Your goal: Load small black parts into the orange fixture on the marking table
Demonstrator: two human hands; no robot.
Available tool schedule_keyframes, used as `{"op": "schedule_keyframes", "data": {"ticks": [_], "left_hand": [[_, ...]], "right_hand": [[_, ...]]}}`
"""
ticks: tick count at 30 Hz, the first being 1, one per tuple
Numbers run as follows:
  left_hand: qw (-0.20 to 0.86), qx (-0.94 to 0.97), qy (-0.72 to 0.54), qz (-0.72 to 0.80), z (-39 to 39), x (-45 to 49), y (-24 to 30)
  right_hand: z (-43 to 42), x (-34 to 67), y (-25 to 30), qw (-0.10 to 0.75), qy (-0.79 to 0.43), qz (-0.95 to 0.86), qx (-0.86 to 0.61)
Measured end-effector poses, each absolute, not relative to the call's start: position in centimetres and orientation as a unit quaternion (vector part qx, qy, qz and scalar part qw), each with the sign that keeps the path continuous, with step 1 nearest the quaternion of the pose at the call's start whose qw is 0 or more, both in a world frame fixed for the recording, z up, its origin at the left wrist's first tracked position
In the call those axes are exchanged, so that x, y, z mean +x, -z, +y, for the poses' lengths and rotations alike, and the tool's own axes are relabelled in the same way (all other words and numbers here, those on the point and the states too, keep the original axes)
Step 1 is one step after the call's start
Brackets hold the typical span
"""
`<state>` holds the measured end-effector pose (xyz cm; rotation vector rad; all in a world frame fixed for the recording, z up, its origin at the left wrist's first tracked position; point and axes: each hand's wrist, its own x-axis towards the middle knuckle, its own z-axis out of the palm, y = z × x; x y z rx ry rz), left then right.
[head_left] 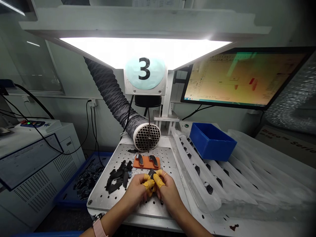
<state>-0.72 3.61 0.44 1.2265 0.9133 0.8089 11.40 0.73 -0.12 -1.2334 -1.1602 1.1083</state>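
My left hand (134,191) and my right hand (168,194) meet over a perforated metal plate (103,199), with yellow finger cots on their fingertips. Between them, both pinch a small black piece (151,173), partly hidden by my fingers. Just beyond my fingertips lies an orange jig (146,162) holding two dark pieces side by side. A loose heap of flat black pieces (118,176) lies on the plate to the left of my left hand.
A round grilled extraction nozzle (147,135) on a dark ribbed hose (111,92) sits behind the jig. To the right, clear plastic sleeves (209,179) hold dark pieces, with a blue box (212,141) behind them. A blue tray (85,177) of black pieces sits lower left, and a monitor (243,79) stands upper right.
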Motion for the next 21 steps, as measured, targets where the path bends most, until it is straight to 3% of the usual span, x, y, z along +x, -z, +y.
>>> {"op": "schedule_keyframes", "data": {"ticks": [8, 12, 16, 21], "left_hand": [[0.58, 0.591, -0.355, 0.434, 3.8, -1.9, -1.6], [0.385, 0.661, -0.417, 0.491, 4.7, -3.1, -2.9], [0.174, 0.713, -0.318, 0.601, 6.2, -2.9, -3.7], [0.073, 0.686, -0.223, 0.689, 8.7, -1.5, -4.2]], "right_hand": [[0.4, 11.4, -0.1, 0.583, -0.451, -0.46, -0.496], [0.2, 11.4, -0.6, 0.592, -0.457, -0.445, -0.492], [0.1, 11.5, -0.8, 0.589, -0.457, -0.452, -0.489], [0.2, 11.6, -1.0, 0.588, -0.438, -0.463, -0.498]]}}
